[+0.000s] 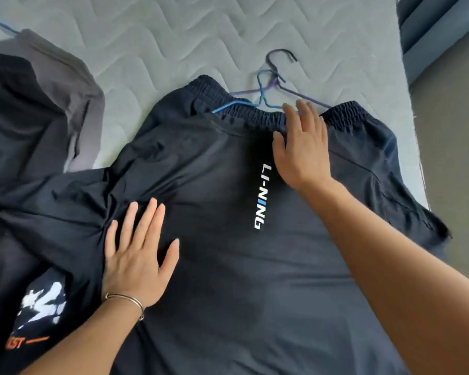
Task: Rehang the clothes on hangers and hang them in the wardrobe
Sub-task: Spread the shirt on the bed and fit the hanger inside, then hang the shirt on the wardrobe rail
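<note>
Dark navy shorts (228, 185) with an elastic waistband and a white vertical logo lie spread on the mattress (173, 36). My right hand (301, 147) rests flat near the waistband, fingers apart, its fingertips over a blue wire hanger (260, 87) that pokes out from under the waistband. A purple wire hanger (278, 66) lies crossed with the blue one just beyond the shorts. My left hand (138, 253) presses flat on the shorts' lower left part, fingers spread, a thin bracelet on the wrist. Neither hand holds anything.
A grey garment (65, 85) and a black garment (8, 117) are piled at the left. A dark piece with a white and orange print (38, 301) lies at the lower left. The mattress edge runs down the right side, with floor (455, 158) beyond.
</note>
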A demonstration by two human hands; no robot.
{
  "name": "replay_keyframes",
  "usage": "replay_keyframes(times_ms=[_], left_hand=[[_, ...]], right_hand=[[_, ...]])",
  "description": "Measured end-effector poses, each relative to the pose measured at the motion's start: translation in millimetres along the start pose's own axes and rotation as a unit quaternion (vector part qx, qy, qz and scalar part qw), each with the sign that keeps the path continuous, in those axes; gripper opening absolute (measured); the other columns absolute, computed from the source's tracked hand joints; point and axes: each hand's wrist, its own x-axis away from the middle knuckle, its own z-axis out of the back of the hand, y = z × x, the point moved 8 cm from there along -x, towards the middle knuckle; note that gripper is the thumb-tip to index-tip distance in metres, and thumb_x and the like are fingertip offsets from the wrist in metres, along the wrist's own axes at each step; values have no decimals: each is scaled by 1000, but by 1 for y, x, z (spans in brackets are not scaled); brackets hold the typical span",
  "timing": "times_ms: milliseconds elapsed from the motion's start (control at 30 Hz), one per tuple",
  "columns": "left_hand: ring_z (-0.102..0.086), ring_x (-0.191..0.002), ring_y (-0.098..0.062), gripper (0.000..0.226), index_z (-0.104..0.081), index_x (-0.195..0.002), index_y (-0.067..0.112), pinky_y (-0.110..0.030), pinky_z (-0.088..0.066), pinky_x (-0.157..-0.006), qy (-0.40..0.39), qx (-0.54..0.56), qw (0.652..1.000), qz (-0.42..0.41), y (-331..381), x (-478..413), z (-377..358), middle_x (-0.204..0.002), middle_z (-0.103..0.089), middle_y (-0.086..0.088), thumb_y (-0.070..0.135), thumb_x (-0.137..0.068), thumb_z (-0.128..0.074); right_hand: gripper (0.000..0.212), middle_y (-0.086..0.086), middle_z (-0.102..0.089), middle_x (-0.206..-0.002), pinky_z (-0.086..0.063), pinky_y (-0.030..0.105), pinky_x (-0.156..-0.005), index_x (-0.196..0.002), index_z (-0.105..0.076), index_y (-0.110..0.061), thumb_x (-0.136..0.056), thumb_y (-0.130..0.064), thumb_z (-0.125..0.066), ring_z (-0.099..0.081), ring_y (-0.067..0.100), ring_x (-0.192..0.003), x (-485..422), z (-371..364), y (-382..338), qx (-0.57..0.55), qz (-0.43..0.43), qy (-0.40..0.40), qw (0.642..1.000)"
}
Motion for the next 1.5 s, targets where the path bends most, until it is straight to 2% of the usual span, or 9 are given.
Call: replay_keyframes(times_ms=[133, 333, 567, 733, 833, 933, 1067, 1267, 1500], left_hand=[[-25, -136, -25, 70, -35, -139, 13, -46, -15, -109, -5, -15, 1000, -2, -1, -2, -1, -146, -36, -1, 54, -91, -4], [-28, -134, -28, 69, -37, -137, 10, -48, -19, -106, 5, -9, 1000, -14, 0, -2, -1, -144, -38, -2, 52, -92, -6], [-24, -136, -23, 63, -37, -138, 13, -45, -14, -108, 26, 25, 999, -19, 3, 0, 4, -146, -40, -1, 50, -89, -21], [0, -145, -12, 69, -13, -148, 23, -41, -2, -116, -69, 40, 997, 13, 1, 2, 10, -158, -9, 10, 55, -87, -17], [0, -146, -15, 65, -10, -148, 24, -40, -6, -119, -161, 91, 981, 62, 4, 19, 26, -158, 2, 9, 44, -92, -39], [-36, -135, -21, 46, -43, -135, 13, -28, -27, -110, -87, 256, 961, 61, 28, 67, 90, -152, -27, 0, 22, -91, -50], [-45, -119, -3, 30, -58, -120, 16, 0, -28, -94, -8, 439, 897, -41, 79, 153, 225, -127, -51, 8, 12, -91, -52], [-60, -105, -9, 20, -62, -102, 26, -27, -43, -98, -23, 585, 806, -85, 111, 221, 459, -107, -65, 7, 30, -94, -44], [-65, -84, -19, 23, -55, -91, 12, -33, -50, -85, 48, 637, 769, -29, 85, 322, 586, -93, -67, -7, 33, -84, -62]], right_hand=[[53, 12, -37, -146, -13, 41, -116, -144, -23, -11, -93, -15, -38, -27, 28, -139, -48, -19, 8, 36, -33, -115, 992], [29, 15, -58, -117, -36, 36, -94, -115, -61, -8, -92, -19, -47, -46, 30, -115, -65, 1, 8, -53, -41, -23, 997], [16, 1, -55, -70, -36, 18, -53, -92, -68, -12, -85, -24, -61, -49, 10, -64, -38, 83, 14, -198, -85, 5, 976], [9, -7, -44, -57, -28, 7, -39, -84, -65, -21, -78, -24, -71, -41, 1, -38, 15, 162, 1, -241, -93, -11, 966], [11, -4, -43, -58, -28, 9, -39, -86, -67, -22, -79, -30, -71, -37, 4, -42, 56, 190, -29, -230, -72, -106, 965], [13, 2, -48, -69, -33, 18, -49, -89, -70, -21, -81, -31, -70, -35, 11, -54, 103, 222, -61, -242, -71, -181, 951], [20, 3, -46, -72, -34, 25, -60, -94, -72, -13, -82, -28, -67, -35, 14, -60, 167, 294, -105, -285, -95, -194, 934], [21, 0, -44, -59, -27, 19, -44, -94, -70, -6, -93, -17, -51, -30, 10, -46, 255, 425, -181, -398, -67, -203, 892], [20, 12, -61, -76, -41, 18, -48, -96, -58, 2, -94, 2, -38, -53, 14, -54, 352, 537, -296, -496, 87, -250, 827]])
